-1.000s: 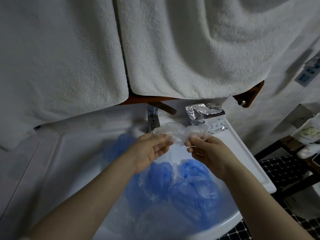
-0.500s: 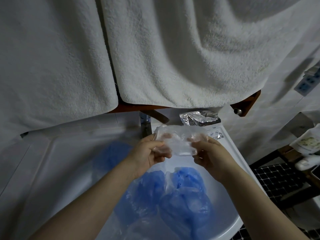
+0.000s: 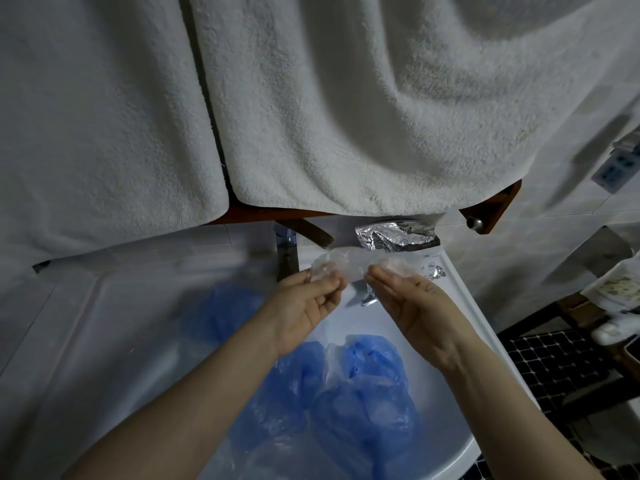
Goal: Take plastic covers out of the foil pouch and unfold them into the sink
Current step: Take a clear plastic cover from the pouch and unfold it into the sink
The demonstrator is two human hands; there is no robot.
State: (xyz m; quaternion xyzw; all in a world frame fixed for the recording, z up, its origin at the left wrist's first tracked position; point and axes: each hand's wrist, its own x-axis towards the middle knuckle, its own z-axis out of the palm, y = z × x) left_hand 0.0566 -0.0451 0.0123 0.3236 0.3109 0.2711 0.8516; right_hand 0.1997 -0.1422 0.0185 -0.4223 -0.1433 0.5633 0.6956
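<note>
Since a moment ago both hands have drawn apart, stretching the clear cover (image 3: 349,263) between them. Left hand (image 3: 304,306) pinches one end, right hand (image 3: 412,299) the other, over the sink (image 3: 460,306). It looks feather-light, limp and slippery, so gripping its gathered edge seems best. Below the grip lie blue covers (image 3: 346,403); beyond it the foil pouch (image 3: 394,235) and tap (image 3: 286,254) crowd close.

Blue covers (image 3: 346,403), white sink (image 3: 464,344), silver foil pouch (image 3: 394,235), white towels (image 3: 346,109)
</note>
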